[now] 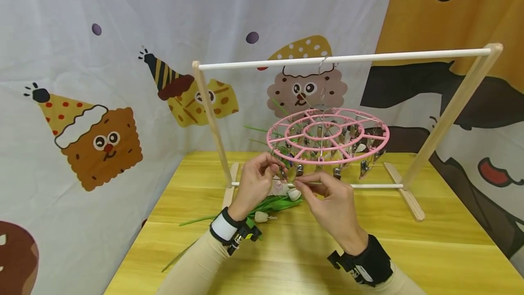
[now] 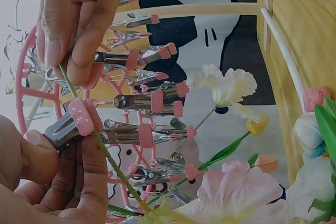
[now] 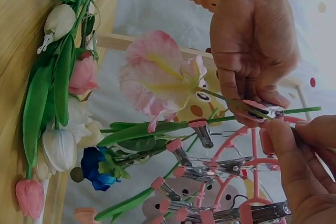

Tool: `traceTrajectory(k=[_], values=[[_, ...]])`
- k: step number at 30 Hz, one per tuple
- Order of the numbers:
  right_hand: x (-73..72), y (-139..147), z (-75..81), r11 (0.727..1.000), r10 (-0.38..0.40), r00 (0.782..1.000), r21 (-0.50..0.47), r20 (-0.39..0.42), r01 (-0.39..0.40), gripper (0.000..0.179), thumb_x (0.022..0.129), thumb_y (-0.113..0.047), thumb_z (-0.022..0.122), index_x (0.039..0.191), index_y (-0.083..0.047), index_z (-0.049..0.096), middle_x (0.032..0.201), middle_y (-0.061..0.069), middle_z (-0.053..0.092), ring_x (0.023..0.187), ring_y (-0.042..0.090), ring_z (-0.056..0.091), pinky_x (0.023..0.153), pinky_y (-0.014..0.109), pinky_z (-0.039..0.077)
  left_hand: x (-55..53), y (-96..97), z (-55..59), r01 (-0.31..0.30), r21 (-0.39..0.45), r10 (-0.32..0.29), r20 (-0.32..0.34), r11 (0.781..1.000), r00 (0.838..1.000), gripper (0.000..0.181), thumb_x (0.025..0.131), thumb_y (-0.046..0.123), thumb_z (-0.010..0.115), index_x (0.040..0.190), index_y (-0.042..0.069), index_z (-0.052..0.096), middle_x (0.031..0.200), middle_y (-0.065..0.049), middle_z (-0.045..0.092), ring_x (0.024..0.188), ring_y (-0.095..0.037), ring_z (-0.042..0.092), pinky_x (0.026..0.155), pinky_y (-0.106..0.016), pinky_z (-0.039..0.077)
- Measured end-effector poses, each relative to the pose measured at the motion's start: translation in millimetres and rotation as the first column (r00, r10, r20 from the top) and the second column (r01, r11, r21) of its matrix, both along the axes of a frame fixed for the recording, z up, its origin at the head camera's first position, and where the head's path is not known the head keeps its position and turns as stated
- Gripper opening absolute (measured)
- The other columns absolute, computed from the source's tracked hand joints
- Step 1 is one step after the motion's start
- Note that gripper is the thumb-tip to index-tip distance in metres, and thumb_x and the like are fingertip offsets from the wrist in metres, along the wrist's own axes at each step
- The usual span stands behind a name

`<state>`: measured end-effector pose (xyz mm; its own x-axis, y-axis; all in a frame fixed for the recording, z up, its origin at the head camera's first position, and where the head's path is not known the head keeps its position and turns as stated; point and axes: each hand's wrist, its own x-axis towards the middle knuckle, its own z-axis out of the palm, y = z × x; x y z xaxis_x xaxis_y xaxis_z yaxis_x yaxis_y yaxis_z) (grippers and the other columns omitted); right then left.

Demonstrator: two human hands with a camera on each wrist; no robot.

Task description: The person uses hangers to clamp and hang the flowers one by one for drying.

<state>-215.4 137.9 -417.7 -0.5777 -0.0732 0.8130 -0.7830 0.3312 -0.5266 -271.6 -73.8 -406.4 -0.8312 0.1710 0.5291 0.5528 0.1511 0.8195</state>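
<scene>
In the head view, my left hand (image 1: pixel 254 183) and right hand (image 1: pixel 333 197) meet below the near left edge of a pink round clip hanger (image 1: pixel 386 136). My left hand pinches a metal clip (image 2: pixel 65 127) with pink tips. Its tips close around the thin green stem (image 2: pixel 113 161) of an artificial flower. Higher on that stem, the thumb and fingers of my right hand grip it. The pale pink flower head (image 3: pixel 157 72) hangs downward. Other flowers, including a white one (image 2: pixel 223 85) and a blue rose (image 3: pixel 100 169), hang upside down among the clips.
The hanger hooks onto the white rod (image 1: pixel 262 63) of a wooden stand (image 1: pixel 446 117). On the yellow wood-grain table (image 1: pixel 327 258), under and left of my hands, lie artificial flowers with green stems (image 1: pixel 278 204). A cartoon-printed cloth (image 1: pixel 73 140) covers the wall behind.
</scene>
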Motion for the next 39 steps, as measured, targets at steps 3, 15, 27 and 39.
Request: traceTrajectory(k=[3, 15, 27, 39], values=[[-0.2, 0, -0.2, 1.0, 0.001, 1.0, -0.001, -0.003, -0.001, 0.026, 0.094, 0.014, 0.09, 0.111, -0.006, 0.085, 0.107, 0.011, 0.089, 0.091, 0.026, 0.089, 0.087, 0.021, 0.07, 1.0, 0.1, 0.6, 0.019, 0.0, -0.019, 0.013, 1.0, 1.0, 0.023, 0.114, -0.007, 0.06, 0.108, 0.003, 0.08, 0.108, -0.02, 0.086, 0.094, -0.023, 0.084, 0.084, -0.029, 0.069], [-0.6, 0, 0.9, 1.0, -0.001, 1.0, -0.015, -0.009, 0.001, 0.025, 0.095, 0.014, 0.09, 0.111, -0.005, 0.085, 0.106, 0.012, 0.089, 0.091, 0.028, 0.089, 0.086, 0.021, 0.069, 4.0, -1.6, 3.3, 0.062, 0.006, -0.062, 0.061, 0.998, 0.996, 0.02, 0.119, 0.001, 0.06, 0.121, 0.002, 0.08, 0.117, -0.02, 0.086, 0.102, -0.026, 0.085, 0.093, -0.056, 0.071], [0.7, 0, -4.6, 1.0, -0.022, 1.0, 0.01, 0.01, 0.022, 0.027, 0.095, 0.013, 0.09, 0.114, -0.006, 0.087, 0.108, 0.01, 0.089, 0.092, 0.023, 0.09, 0.085, 0.019, 0.069, 3.5, -6.2, -5.2, 0.158, -0.016, -0.158, 0.047, 0.987, 0.986, 0.031, 0.122, 0.014, 0.061, 0.145, -0.004, 0.073, 0.131, -0.025, 0.083, 0.113, -0.046, 0.084, 0.099, -0.056, 0.071], [3.7, -3, -9.8, 0.999, -0.024, 1.0, 0.044, -0.019, 0.025, 0.037, 0.095, 0.012, 0.091, 0.126, -0.007, 0.086, 0.113, 0.01, 0.088, 0.092, 0.02, 0.088, 0.086, 0.018, 0.068, 8.4, -10.6, -8.7, 0.098, -0.067, -0.095, 0.055, 0.993, 0.994, 0.04, 0.113, 0.013, 0.079, 0.152, 0.007, 0.073, 0.133, -0.018, 0.085, 0.12, -0.032, 0.084, 0.1, -0.028, 0.069]])
